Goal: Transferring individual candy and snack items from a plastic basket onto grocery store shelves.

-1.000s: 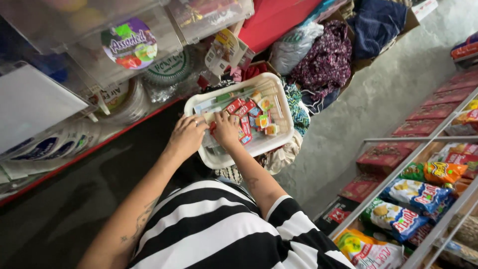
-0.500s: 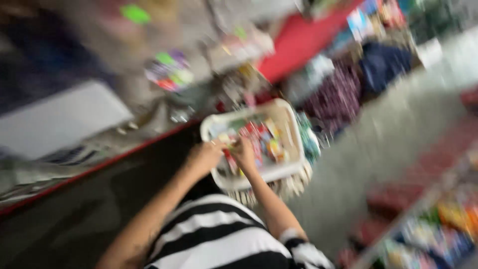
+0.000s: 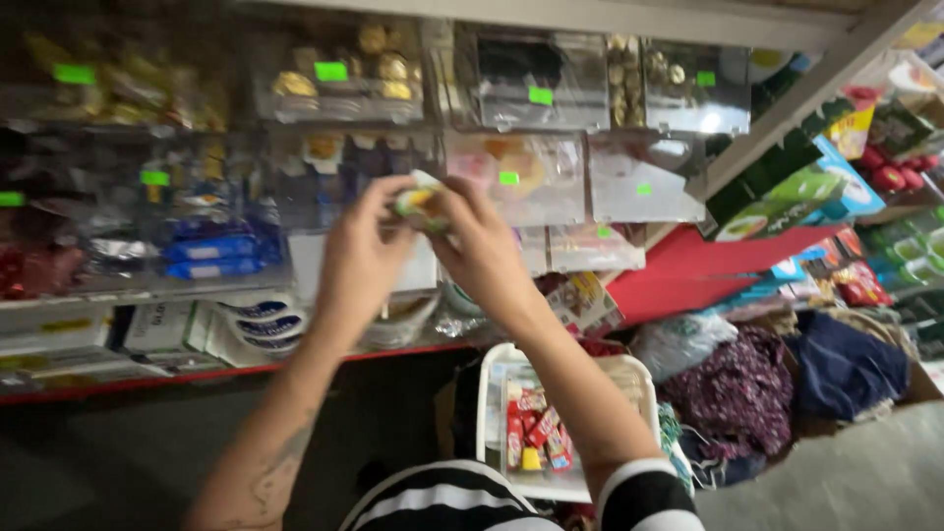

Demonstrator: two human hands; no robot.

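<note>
Both my hands are raised in front of the shelves and pinch a small green and yellow packet (image 3: 417, 201) between them. My left hand (image 3: 359, 258) grips it from the left, my right hand (image 3: 484, 246) from the right. Below my arms sits a white tray (image 3: 639, 379) holding several small red and yellow snack packets (image 3: 531, 436). My striped black and white sleeve (image 3: 644, 497) shows at the bottom edge.
Clear plastic bins (image 3: 521, 177) with green tags fill the shelves behind my hands. A red shelf edge (image 3: 703, 275) runs to the right, with green boxes (image 3: 787, 187) above it. Bundled fabric and bags (image 3: 787, 379) lie at lower right. Blue packets (image 3: 211, 254) sit at left.
My hands have left the tray and risen to shelf height, now holding a small packet. The view has tilted up from the tray to the shelves.
</note>
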